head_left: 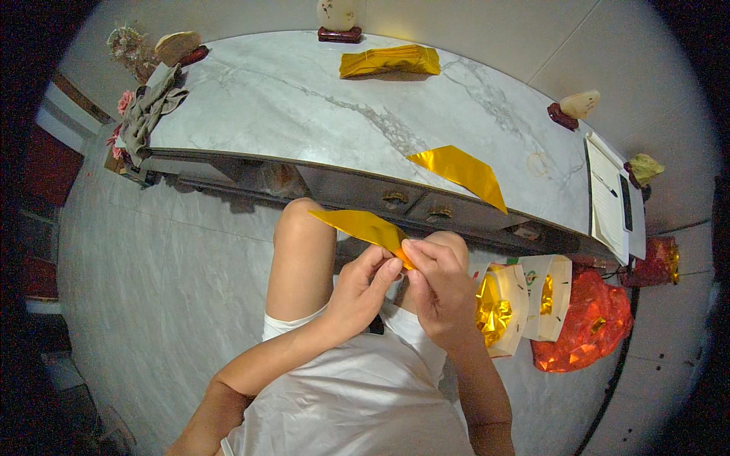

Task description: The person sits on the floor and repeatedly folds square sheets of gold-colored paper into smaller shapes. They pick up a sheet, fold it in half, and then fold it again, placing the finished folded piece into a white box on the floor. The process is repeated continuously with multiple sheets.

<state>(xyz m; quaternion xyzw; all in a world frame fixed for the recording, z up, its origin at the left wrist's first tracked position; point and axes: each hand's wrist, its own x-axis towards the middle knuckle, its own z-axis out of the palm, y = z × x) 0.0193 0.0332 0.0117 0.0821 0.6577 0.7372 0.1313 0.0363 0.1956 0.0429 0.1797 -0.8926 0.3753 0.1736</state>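
While I sat facing the bench, both hands were drawn together just short of its near edge, above my lap. My left hand and right hand each pinched, between thumb and fingers, the near end of a gold foil strip, whose free end pointed out over my left knee, in front of the bench.

It looked light, thin and shiny; I judged that it would crease readily, slip a little and tear if pulled hard. The folded near end seemed the surest hold, finger pads flat against the layers. The knee left the free end little room to dip; whether they touched, I couldn't tell.

Below the bench's right end, a pale paper bag stood open with gold shapes inside, just beside a red bag. On the bench's front edge lay a second gold piece. A notebook with a pen took up its right end, a grey cloth its left. Toward its back lay a gold bundle.
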